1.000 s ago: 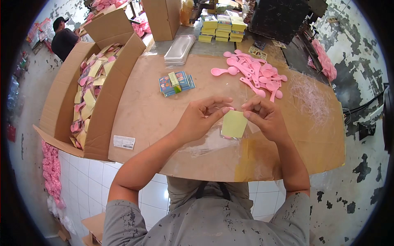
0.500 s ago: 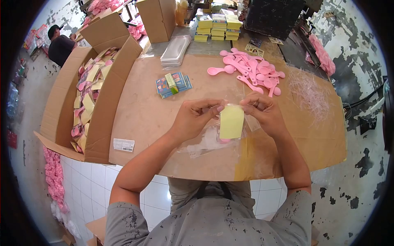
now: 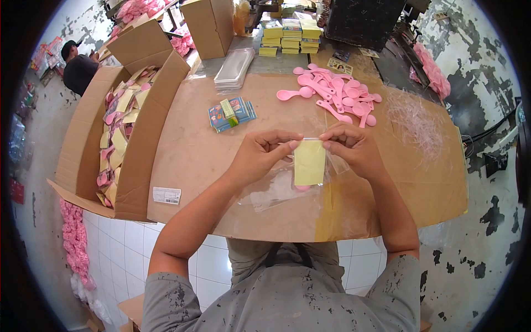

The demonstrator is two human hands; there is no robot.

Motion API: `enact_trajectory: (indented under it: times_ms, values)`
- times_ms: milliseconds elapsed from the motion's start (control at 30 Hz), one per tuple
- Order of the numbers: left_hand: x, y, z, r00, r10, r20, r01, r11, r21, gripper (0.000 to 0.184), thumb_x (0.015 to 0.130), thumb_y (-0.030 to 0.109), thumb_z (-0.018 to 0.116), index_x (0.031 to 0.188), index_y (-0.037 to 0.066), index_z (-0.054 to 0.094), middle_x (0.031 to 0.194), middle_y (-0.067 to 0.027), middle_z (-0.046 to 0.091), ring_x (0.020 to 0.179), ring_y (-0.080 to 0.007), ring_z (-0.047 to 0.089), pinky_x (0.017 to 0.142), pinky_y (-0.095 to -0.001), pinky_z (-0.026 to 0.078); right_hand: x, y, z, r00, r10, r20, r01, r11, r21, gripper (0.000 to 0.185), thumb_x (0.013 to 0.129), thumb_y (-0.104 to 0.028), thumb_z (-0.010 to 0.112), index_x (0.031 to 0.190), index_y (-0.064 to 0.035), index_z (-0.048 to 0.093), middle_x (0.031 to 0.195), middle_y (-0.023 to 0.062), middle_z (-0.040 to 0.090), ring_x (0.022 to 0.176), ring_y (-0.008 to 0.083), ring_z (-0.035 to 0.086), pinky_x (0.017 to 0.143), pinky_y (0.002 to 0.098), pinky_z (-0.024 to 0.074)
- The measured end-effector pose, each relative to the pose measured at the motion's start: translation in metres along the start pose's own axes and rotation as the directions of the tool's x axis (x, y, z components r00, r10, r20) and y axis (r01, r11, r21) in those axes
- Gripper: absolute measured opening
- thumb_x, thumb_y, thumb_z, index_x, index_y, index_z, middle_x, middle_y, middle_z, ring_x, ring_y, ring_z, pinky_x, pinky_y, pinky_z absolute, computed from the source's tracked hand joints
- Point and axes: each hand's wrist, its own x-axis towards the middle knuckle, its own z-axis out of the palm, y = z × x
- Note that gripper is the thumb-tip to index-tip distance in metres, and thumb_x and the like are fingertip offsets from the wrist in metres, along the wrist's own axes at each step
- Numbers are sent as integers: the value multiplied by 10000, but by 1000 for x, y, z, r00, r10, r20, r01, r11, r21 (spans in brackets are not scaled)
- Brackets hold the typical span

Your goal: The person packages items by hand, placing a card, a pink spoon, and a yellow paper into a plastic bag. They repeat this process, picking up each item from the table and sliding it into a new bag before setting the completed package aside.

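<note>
A clear plastic bag with a yellow card (image 3: 309,164) in it hangs upright between my hands, and a bit of pink shows under the card's lower edge. My left hand (image 3: 269,152) pinches the bag's top left corner. The top right corner is pinched by my right hand (image 3: 354,148). Loose clear plastic (image 3: 268,195) lies on the cardboard beneath. Beyond my hands lie a pile of pink spoons (image 3: 337,93) and, to the left, a bundle of blue cards (image 3: 232,114) with a green and yellow band.
An open carton (image 3: 138,133) full of packed cards and spoons stands at the left. Clear plastic bags (image 3: 234,69) and card stacks (image 3: 290,37) sit at the back. Plastic shreds (image 3: 417,124) lie at the right. Another person (image 3: 80,69) is at the far left.
The card now hangs straight and lower inside the bag, with the bag's top edge stretched level between my hands. My fingers have moved to the bag's top corners.
</note>
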Motion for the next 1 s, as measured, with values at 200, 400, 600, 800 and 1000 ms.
enact_trajectory:
  times_ms: [200, 400, 600, 800, 1000]
  values:
    - [0, 0, 0, 999, -42, 14, 42, 999, 1, 275, 1027, 100, 671, 1274, -13, 713, 1142, -86, 753, 1003, -130, 712, 864, -295, 613, 2, -2, 5, 1000, -6, -23, 6, 1000, 10, 297, 947, -10, 726, 1236, 34, 677, 1061, 47, 714, 938, 97, 678, 837, 251, 547]
    - [1, 4, -4, 995, 75, -70, -78, 996, -36, 363, 1023, 103, 679, 1364, -15, 644, 1144, -88, 737, 1013, -133, 708, 870, -288, 610, -2, -15, 4, 977, 158, 146, -140, 982, -131, 374, 944, -16, 722, 1300, 48, 624, 1063, 46, 712, 960, 103, 671, 853, 275, 549]
    - [0, 0, -9, 987, 21, 157, -27, 999, 35, 359, 989, 167, 739, 1284, -12, 643, 1044, -68, 743, 948, -105, 712, 824, -277, 593, 3, -21, 2, 996, 19, 88, -17, 1000, -24, 329, 960, -38, 711, 1277, 28, 651, 1050, 51, 723, 977, 108, 671, 867, 282, 542]
    - [5, 31, -52, 778, 302, -551, -288, 951, 114, 335, 1057, 246, 628, 1271, -11, 620, 1154, -123, 721, 1060, -165, 707, 900, -337, 591, 0, -34, -32, 1000, -5, -9, 0, 915, -404, 300, 980, -144, 710, 1263, -46, 692, 1048, 49, 733, 959, 127, 667, 849, 302, 528]
    - [18, 23, -63, 778, 239, -581, -363, 926, -106, 472, 1048, 246, 640, 1410, -38, 532, 1294, -134, 683, 1096, -209, 704, 853, -326, 576, -11, -13, -69, 997, 0, -79, -56, 699, -713, 322, 924, -158, 753, 1225, -50, 714, 1033, 74, 709, 961, 197, 662, 858, 347, 519]
